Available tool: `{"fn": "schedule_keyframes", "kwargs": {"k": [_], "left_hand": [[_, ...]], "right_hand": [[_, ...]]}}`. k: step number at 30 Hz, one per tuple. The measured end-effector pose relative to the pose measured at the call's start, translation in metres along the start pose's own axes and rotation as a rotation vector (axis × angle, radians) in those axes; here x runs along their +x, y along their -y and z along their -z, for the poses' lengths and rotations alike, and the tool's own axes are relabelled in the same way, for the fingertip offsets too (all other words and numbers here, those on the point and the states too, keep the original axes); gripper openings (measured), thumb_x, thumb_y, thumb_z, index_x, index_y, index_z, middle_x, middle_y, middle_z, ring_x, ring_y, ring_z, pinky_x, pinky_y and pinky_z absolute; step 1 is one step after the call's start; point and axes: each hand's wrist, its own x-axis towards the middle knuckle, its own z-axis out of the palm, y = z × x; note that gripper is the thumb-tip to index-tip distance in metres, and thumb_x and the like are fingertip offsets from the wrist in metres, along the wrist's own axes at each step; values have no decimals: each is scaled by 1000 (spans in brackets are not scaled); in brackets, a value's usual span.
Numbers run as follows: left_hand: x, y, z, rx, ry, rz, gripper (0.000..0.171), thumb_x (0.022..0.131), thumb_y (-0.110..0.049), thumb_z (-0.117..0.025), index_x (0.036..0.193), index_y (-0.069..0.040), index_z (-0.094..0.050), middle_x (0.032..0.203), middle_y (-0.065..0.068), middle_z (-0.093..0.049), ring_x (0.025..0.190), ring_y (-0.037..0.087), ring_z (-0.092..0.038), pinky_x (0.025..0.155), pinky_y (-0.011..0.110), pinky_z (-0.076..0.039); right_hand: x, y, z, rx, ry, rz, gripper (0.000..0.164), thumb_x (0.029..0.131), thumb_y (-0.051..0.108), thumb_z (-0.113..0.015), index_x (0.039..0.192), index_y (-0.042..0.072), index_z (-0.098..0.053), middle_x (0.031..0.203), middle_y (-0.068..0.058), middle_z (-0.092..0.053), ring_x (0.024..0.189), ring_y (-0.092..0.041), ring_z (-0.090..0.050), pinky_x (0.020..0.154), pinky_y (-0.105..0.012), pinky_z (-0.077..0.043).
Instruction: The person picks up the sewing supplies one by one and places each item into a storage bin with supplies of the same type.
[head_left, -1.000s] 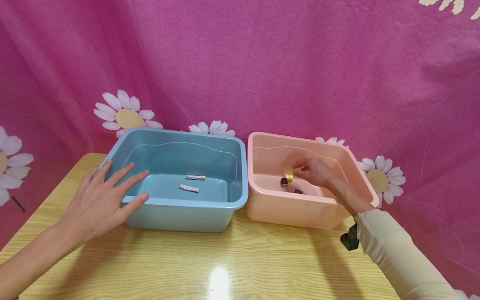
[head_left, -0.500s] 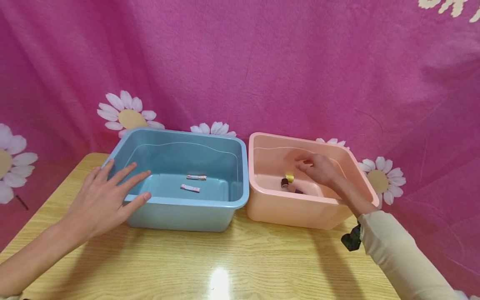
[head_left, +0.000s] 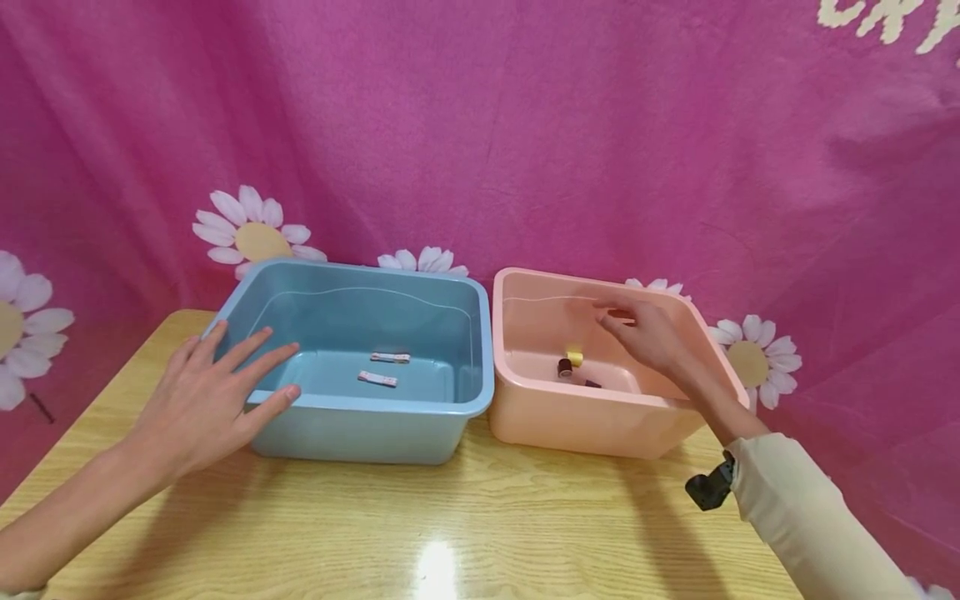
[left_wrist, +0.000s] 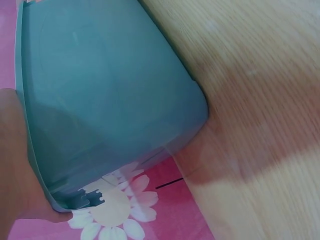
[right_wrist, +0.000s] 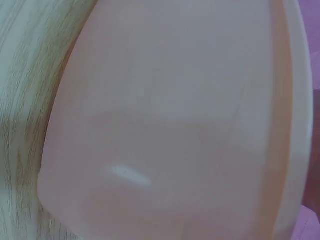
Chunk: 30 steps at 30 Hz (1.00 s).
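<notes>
My left hand, fingers spread, rests at the left front corner of the blue tub. Inside that tub lie two small pale strips with pinkish markings, a back strip and a front strip. Over the inside of the pink tub hovers my right hand, fingers loosely bent, with nothing visible in them. Below it on the tub floor are a small yellow roll, a dark brown roll and a dark purple piece, partly hidden by the front wall.
Both tubs stand side by side on a wooden table. A magenta cloth with printed daisies hangs right behind them. The right wrist view shows mostly the pink tub's outer wall. A black wrist device sits under the right sleeve.
My right hand has risen from beside the yellow roll and moved slightly right, away from it. The left hand and the contents of both tubs stay put; the head view shifts slightly.
</notes>
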Motion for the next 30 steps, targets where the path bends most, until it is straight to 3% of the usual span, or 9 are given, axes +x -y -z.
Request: {"fn": "schedule_keyframes", "kwargs": {"k": [8, 13, 18, 24, 30], "left_hand": [[-1, 2, -1, -16, -40, -13, 57, 90, -51, -64, 138, -19, -61, 135, 22, -59, 128, 61, -37, 102, 71, -28], [0, 4, 0, -28, -15, 0, 59, 91, -51, -63, 140, -19, -59, 136, 23, -57, 129, 62, -35, 102, 72, -26], [0, 7, 1, -34, 24, 16, 60, 93, -52, -61, 142, -19, -56, 139, 24, -54, 130, 62, -34, 102, 73, -26], [0, 10, 4, -45, 59, 39, 63, 92, -53, -62, 145, -19, -53, 142, 25, -51, 131, 60, -34, 101, 73, -28], [9, 11, 11, -57, 88, 54, 70, 91, -56, -63, 147, -18, -50, 145, 24, -48, 129, 57, -39, 97, 71, -34]], "right_hand": [[-8, 12, 6, -82, -72, 20, 31, 100, 16, -62, 125, -1, -67, 121, -19, -67, 108, -38, -66, 93, -50, -52], [-11, 22, 6, -59, -113, 54, 28, 100, 13, -62, 124, 0, -67, 114, -15, -70, 104, -31, -68, 90, -48, -54], [-14, 35, 6, -173, -158, 158, 30, 99, 14, -62, 128, 8, -67, 122, -10, -68, 108, -24, -65, 90, -49, -53], [-20, 47, 3, -329, -181, 315, 34, 95, 11, -64, 128, 1, -66, 129, -18, -64, 122, -39, -56, 104, -55, -41], [-29, 57, 8, -388, -207, 397, 42, 92, 13, -68, 133, 5, -64, 135, -15, -60, 125, -40, -53, 108, -52, -37]]}}
